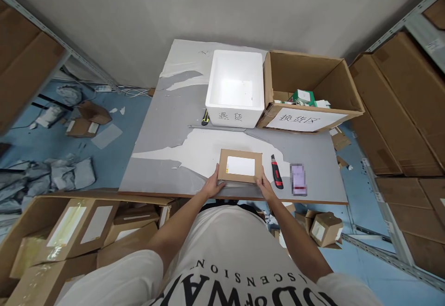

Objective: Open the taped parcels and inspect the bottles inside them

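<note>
A small brown cardboard box (239, 178) with a white label on its upper face is held at the near side of the table. My left hand (211, 184) grips its left end, and my right hand (265, 185) grips the lower right corner. Just right of the box lies a red and black box cutter (277, 172). Beyond it is a flat purple item (298, 179), blurred out. Farther back, a yellow and black cutter (205, 117) rests against the white foam box (236, 119).
The grey table (156, 130) has torn white patches. A large open carton (354, 97) with green and white packets stands at the back right. Left of me, a big carton (135, 198) holds several boxes. Stacked cartons (396, 106) line the right side; parcels (78, 174) lie on the floor.
</note>
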### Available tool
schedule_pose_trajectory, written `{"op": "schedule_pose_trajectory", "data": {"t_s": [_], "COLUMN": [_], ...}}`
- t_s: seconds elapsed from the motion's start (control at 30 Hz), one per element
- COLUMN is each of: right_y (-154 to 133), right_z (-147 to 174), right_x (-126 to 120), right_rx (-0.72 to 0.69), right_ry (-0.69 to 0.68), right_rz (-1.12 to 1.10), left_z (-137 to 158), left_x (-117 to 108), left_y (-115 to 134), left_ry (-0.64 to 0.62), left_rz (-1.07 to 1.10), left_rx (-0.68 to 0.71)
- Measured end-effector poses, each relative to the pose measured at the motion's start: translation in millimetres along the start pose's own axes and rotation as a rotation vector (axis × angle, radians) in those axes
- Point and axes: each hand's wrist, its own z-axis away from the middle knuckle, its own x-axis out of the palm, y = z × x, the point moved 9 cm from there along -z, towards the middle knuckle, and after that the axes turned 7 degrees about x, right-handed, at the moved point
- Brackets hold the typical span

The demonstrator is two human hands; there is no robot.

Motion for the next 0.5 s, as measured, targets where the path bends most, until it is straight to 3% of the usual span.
{"op": "schedule_pose_trajectory", "data": {"t_s": [0.3,0.5], "right_y": [17.0,-13.0], "right_z": [5.0,2.1], "right_x": [8.6,-1.9], "right_rx": [0.009,-0.028], "right_ry": [-0.001,0.009], "right_rz": [0.065,0.067], "left_z": [2.8,7.8], "left_x": [-1.0,-7.4], "left_y": [-12.1,8.1], "left_ry": [0.088,0.070], "left_rz": [0.080,0.035], "left_rx": [-0.048,-0.003]}}
